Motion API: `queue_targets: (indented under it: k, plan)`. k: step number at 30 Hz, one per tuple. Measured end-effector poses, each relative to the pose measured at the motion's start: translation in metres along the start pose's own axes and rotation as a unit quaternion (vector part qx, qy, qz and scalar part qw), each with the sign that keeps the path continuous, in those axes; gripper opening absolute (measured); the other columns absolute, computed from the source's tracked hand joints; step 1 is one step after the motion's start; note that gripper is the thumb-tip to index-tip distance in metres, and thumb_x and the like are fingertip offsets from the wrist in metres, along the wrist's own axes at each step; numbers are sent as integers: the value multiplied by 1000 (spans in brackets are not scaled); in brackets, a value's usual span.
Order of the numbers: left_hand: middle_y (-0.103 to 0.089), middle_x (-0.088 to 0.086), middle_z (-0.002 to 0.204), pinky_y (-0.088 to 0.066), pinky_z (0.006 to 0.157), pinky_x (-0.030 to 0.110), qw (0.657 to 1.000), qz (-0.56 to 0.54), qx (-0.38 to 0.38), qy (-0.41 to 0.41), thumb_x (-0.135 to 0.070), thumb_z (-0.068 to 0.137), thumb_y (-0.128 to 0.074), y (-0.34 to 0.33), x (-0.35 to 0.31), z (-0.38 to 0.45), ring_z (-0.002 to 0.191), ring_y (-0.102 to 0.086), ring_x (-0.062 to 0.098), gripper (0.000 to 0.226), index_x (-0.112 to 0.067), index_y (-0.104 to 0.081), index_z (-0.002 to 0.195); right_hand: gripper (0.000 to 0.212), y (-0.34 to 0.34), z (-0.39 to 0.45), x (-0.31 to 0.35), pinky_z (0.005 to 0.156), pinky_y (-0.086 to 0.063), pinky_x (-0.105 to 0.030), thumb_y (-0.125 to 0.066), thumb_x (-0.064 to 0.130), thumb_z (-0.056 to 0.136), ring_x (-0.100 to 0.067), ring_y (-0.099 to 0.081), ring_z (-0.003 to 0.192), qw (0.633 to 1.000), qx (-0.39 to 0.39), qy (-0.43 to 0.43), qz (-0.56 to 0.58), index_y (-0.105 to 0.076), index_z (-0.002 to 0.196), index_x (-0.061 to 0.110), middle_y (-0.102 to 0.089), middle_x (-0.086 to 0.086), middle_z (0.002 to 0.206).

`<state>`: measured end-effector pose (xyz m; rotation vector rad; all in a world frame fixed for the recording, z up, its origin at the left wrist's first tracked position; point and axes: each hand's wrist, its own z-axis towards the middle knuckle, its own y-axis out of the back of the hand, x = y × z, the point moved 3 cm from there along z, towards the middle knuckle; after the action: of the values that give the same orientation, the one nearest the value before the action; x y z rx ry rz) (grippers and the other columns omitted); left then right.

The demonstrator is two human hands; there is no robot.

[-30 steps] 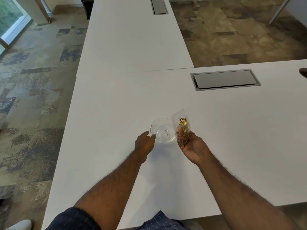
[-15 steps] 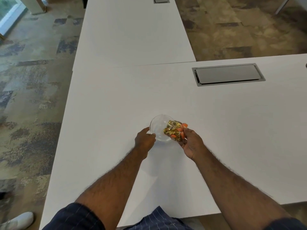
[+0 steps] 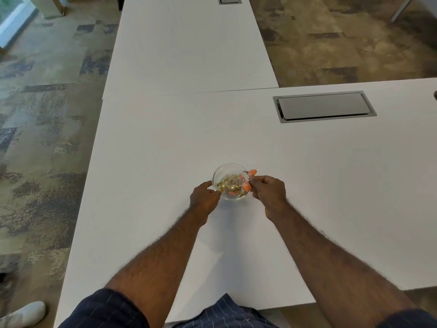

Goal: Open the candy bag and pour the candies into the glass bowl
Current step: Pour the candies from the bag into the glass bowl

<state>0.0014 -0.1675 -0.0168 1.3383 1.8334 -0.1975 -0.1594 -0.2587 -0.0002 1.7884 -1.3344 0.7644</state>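
A small clear glass bowl [image 3: 228,170] stands on the white table [image 3: 165,143] in front of me. Gold and orange wrapped candies [image 3: 233,184] lie inside it. My left hand [image 3: 204,198] grips the bowl's left rim. At the bowl's right rim, my right hand [image 3: 268,191] pinches the clear candy bag [image 3: 251,172], which is tipped over the bowl. Orange candies show through the bag by my fingers. How many candies remain inside the bag is hard to tell.
A grey metal cable hatch [image 3: 324,106] is set into the table at the far right. A second white table [image 3: 189,43] joins at the back. The table's left edge drops to patterned carpet [image 3: 42,114]. A white shoe [image 3: 22,314] shows at bottom left.
The bag went from upright beside the bowl to tipped over it, and candies have dropped into the bowl. My left hand stayed on the bowl's rim.
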Motion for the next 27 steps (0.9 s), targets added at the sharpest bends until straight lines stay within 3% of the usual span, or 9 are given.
queue_targets:
  k: [5, 8, 11, 20, 27]
  plan:
    - [-73, 12, 108, -55, 95, 44, 1000, -3, -10, -2, -17, 83, -69, 0, -1, -1, 104, -68, 26, 48, -17, -60, 130, 17, -4, -9, 16, 71, -58, -40, -74, 18, 78, -25, -66, 62, 995, -16, 48, -87, -70, 62, 19, -70, -7, 65]
    - [-74, 11, 104, -55, 94, 44, 1000, 0, -14, -4, -18, 82, -69, 0, -1, -2, 103, -68, 26, 47, -17, -61, 128, 7, -8, -13, 26, 77, -60, -40, -72, 17, 79, -30, -73, 76, 987, -8, 80, -138, -76, 74, 15, -75, -8, 72]
    - [-74, 12, 107, -54, 95, 44, 1000, 11, -11, -4, -18, 81, -72, 0, -2, -3, 105, -67, 26, 48, -16, -60, 128, 12, -11, -19, 39, 81, -59, -43, -70, 16, 81, -30, -72, 82, 975, -1, 112, -190, -79, 86, 10, -78, -10, 83]
    - [-75, 9, 102, -55, 94, 43, 1000, 19, -9, -7, -18, 81, -71, 2, -2, -3, 104, -67, 26, 47, -16, -62, 127, 17, -12, -31, 71, 79, -57, -36, -72, 25, 83, -25, -72, 82, 941, 15, 162, -296, -79, 84, 10, -78, -8, 84]
    - [-74, 10, 108, -54, 96, 43, 999, 30, -11, -12, -20, 83, -71, 1, 0, 0, 107, -65, 26, 48, -16, -60, 129, 14, -7, -43, 99, 76, -60, -41, -73, 25, 81, -23, -71, 75, 933, 2, 189, -307, -79, 79, 12, -77, -4, 77]
